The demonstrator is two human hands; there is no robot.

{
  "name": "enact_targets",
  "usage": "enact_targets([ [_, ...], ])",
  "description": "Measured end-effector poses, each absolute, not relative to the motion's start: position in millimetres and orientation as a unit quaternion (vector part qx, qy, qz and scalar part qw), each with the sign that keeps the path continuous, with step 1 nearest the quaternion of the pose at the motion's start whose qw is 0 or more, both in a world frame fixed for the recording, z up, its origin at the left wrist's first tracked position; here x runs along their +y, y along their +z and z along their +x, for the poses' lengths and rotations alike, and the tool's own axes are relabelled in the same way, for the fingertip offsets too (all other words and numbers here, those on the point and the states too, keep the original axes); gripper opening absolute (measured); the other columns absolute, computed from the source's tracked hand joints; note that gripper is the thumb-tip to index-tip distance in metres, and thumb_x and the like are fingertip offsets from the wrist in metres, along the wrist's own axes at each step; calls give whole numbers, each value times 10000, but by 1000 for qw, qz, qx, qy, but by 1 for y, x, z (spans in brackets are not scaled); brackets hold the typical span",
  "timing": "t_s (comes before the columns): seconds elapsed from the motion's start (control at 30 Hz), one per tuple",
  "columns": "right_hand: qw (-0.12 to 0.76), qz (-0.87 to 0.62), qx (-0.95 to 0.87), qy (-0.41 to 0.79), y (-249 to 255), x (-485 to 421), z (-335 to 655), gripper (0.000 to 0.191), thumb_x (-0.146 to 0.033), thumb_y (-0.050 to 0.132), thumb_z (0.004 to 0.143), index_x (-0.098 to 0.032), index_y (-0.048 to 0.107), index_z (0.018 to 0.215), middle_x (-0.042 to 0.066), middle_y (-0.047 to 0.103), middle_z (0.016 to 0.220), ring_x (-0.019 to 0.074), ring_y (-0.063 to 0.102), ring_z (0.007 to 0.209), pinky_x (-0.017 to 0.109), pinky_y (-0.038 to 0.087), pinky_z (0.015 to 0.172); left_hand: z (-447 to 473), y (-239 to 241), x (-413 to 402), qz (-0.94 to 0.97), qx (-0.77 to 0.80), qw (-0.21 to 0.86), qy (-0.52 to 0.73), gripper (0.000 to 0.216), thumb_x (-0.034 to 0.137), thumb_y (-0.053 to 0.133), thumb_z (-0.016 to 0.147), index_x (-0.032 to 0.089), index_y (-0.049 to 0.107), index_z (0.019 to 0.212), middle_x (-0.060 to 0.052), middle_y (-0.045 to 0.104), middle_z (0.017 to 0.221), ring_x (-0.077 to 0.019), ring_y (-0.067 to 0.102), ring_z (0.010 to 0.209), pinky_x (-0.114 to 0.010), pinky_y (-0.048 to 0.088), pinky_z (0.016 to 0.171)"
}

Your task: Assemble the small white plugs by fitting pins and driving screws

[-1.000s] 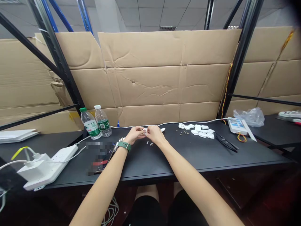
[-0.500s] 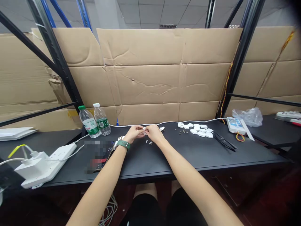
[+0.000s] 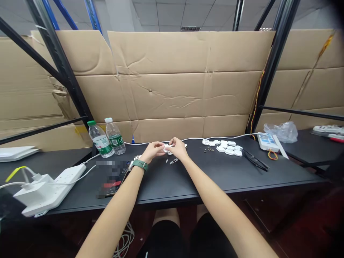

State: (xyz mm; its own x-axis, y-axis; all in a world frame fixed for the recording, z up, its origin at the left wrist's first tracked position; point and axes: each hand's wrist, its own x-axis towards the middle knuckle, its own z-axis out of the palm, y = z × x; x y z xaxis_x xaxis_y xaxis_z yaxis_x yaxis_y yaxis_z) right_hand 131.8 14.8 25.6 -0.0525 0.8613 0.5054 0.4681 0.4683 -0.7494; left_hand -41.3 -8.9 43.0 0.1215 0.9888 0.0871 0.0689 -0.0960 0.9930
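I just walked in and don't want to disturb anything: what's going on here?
A person is working at a black table. Their left hand holds a small white piece, with the right hand close against it; the fine detail is too small to make out. Tiny loose parts lie just nearer the person, and a cluster of white pieces sits off to the right.

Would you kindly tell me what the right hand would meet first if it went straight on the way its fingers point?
The right hand would probably meet the small white part between the hands, then the left hand, though depth is hard to judge.
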Motion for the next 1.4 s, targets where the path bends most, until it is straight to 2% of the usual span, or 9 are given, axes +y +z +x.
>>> enact_targets([
  [0.17, 456, -487, -703, 247, 30, 15, 145, 163, -351, 678, 827, -199, 685, 770, 4, 683, 728, 156, 622, 722, 254, 451, 698, -43, 43, -8, 548, 482, 494, 473, 401, 349, 886, 682, 126, 685, 948, -106, 719, 1013, -193, 711, 851, -366, 603, 860],
  [0.27, 401, -469, -727, 300, 28, 17, 148, 192, -375, 734, 807, -187, 721, 770, 30, 727, 723, 174, 664, 723, 260, 479, 693, -44, 42, -7, 554, 459, 508, 473, 389, 339, 882, 695, 136, 682, 959, -110, 719, 1053, -196, 717, 873, -387, 595, 903],
  [0.37, 401, -471, -716, 322, 25, 20, 146, 110, -282, 765, 776, -177, 734, 783, 28, 745, 718, 171, 685, 700, 250, 503, 682, -44, 42, -7, 562, 444, 519, 466, 393, 341, 879, 705, 134, 680, 974, -127, 718, 1098, -209, 724, 909, -403, 583, 936],
  [0.57, 412, -473, -717, 304, 29, 19, 149, 78, -252, 723, 812, -193, 770, 833, 20, 767, 777, 177, 705, 767, 248, 511, 729, -40, 48, -14, 604, 409, 522, 442, 630, 416, 849, 744, 204, 613, 1289, -151, 685, 1260, -241, 741, 960, -427, 596, 912],
  [0.77, 405, -491, -718, 283, 34, 13, 150, 134, -235, 775, 772, -188, 727, 888, 14, 759, 767, 170, 706, 772, 240, 495, 706, -37, 48, -17, 651, 457, 474, 379, 615, 492, 862, 691, 129, 706, 1163, -163, 750, 1082, -260, 752, 881, -395, 611, 825],
  [0.97, 327, -406, -822, 231, 41, 27, 181, 111, -237, 664, 868, -171, 736, 815, 23, 750, 743, 159, 680, 738, 247, 482, 731, -37, 42, -13, 639, 443, 505, 375, 598, 429, 898, 655, 125, 727, 1141, -157, 739, 1113, -232, 748, 847, -397, 603, 855],
  [1.07, 266, -329, -884, 200, 32, 29, 207, 106, -189, 672, 854, -191, 768, 898, 22, 769, 869, 173, 689, 844, 266, 478, 817, -35, 41, -11, 631, 453, 511, 368, 589, 437, 894, 657, 124, 720, 1124, -145, 739, 1099, -234, 751, 845, -378, 611, 836],
  [1.17, 261, -309, -895, 190, 17, 26, 223, 171, -181, 658, 874, -207, 775, 996, 30, 768, 925, 188, 686, 906, 288, 475, 860, -34, 41, -12, 623, 461, 512, 369, 581, 466, 898, 638, 124, 695, 1061, -149, 735, 1099, -258, 754, 856, -370, 625, 777],
  [1.4, 260, -319, -900, 140, 4, 24, 214, 148, -145, 700, 854, -219, 792, 942, 32, 727, 903, 181, 657, 885, 273, 460, 840, -36, 42, -16, 622, 452, 522, 369, 561, 488, 881, 649, 177, 615, 1033, -159, 717, 1177, -283, 761, 866, -362, 628, 699],
])
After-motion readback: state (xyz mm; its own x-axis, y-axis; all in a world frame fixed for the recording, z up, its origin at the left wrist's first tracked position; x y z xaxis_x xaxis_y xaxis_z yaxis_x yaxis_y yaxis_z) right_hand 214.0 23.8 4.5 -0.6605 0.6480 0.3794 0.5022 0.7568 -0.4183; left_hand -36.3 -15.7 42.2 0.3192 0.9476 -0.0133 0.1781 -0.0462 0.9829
